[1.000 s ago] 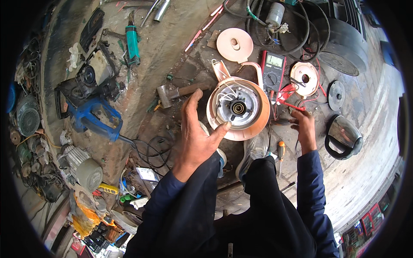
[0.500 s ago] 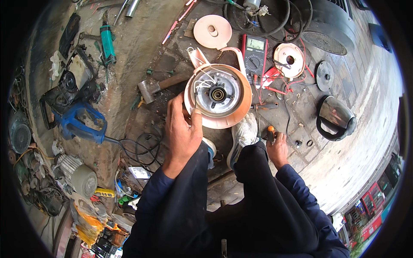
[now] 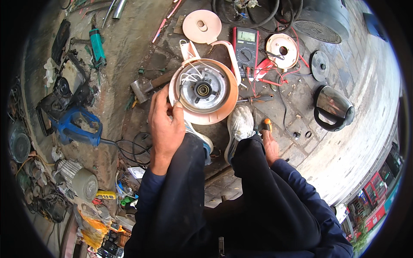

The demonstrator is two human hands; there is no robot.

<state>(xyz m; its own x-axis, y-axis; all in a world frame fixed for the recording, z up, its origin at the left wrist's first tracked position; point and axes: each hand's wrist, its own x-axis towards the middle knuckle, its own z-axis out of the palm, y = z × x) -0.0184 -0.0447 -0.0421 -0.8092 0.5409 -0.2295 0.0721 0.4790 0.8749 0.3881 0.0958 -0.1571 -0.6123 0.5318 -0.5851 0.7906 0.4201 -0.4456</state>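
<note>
A pink electric kettle body (image 3: 228,112) rests tilted above my shoes, its underside facing up. The cover is off, showing a metal bottom (image 3: 217,95) with a round black connector (image 3: 203,89) in the middle and loose white wires (image 3: 190,78). My left hand (image 3: 165,129) grips the kettle's left rim, thumb on the edge and fingers behind it. Beside my right shoe, my right hand (image 3: 269,146) is closed around a tool with an orange-and-black handle (image 3: 268,124). My knee partly hides that hand, and the tool's working end is not visible.
Beyond the kettle lie a pink lid (image 3: 202,26), a red-and-black multimeter (image 3: 245,49) and a pink round base (image 3: 282,49). A hammer (image 3: 141,89) is at left, a screwdriver (image 3: 260,99) and a steel-and-black kettle (image 3: 333,108) at right. A blue power tool (image 3: 77,124) lies farther left.
The kettle and my left hand sit slightly farther left in the picture, as does most of the scene. My right hand has shifted a little left and up with the orange-and-black handled tool.
</note>
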